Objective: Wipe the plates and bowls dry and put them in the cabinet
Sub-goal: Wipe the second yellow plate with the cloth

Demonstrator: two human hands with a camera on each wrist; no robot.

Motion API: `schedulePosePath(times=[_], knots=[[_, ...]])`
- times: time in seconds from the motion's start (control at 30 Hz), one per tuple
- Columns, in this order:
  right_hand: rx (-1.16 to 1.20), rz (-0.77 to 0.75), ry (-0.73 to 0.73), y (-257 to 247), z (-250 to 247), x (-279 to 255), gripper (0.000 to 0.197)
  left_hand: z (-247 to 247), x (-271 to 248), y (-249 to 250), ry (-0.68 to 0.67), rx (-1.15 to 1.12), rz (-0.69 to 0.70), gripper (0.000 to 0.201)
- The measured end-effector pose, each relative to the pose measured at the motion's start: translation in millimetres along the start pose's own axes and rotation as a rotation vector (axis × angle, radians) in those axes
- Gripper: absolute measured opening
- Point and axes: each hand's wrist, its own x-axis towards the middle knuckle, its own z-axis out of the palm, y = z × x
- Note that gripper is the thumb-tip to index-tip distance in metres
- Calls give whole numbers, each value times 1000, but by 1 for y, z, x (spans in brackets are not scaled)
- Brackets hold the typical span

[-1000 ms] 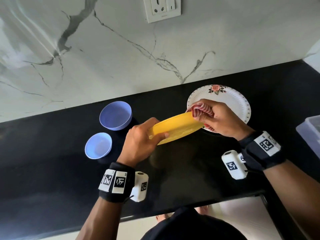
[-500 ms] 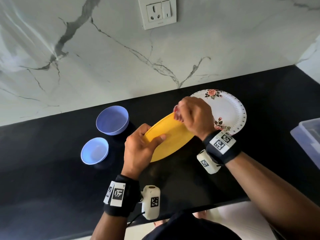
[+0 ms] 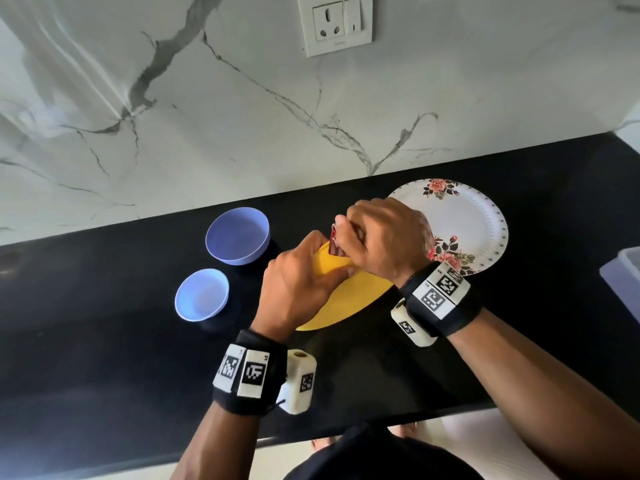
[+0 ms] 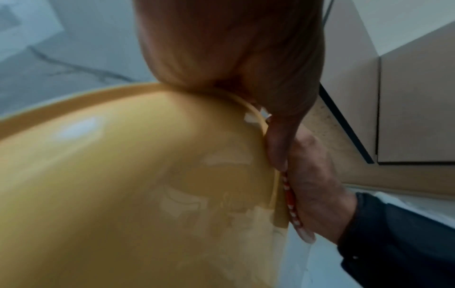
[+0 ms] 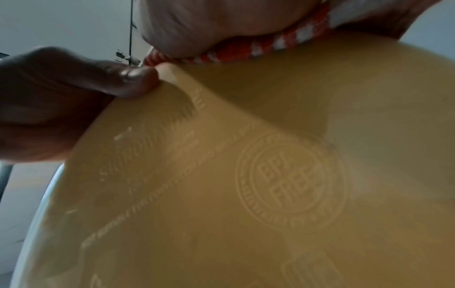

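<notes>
Item: round yellow plastic plate, held above the black worktop's front middle. My left hand pinches its rim; my right hand clamps a red-and-white checked cloth over the edge. Risk: slick, thin rim may slip from my one-point pinch.

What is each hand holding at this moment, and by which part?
Left hand grips the yellow plate by its rim; right hand holds a red-and-white cloth bunched against it.

A black countertop runs beneath a white marble backsplash veined in grey. A white socket-and-switch plate sits on the wall at twelve o'clock. A translucent plastic container edges in at three o'clock.
</notes>
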Motion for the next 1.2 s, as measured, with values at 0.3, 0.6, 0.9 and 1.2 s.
schedulePosePath(times=[0.3,0.6,0.9,1.2], knots=[[604,897,150,25,17,-36,50,-10,-29,-37,66,-325,-127,45],[-5,4,58,4,1,-4,44,-4,6,-1,-65,103,102,50],[461,556,154,21,10,-27,57,-3,-21,-37,62,-125,-57,63],[362,483,112,15,14,-26,46,-24,-9,-4,-175,80,-6,60]])
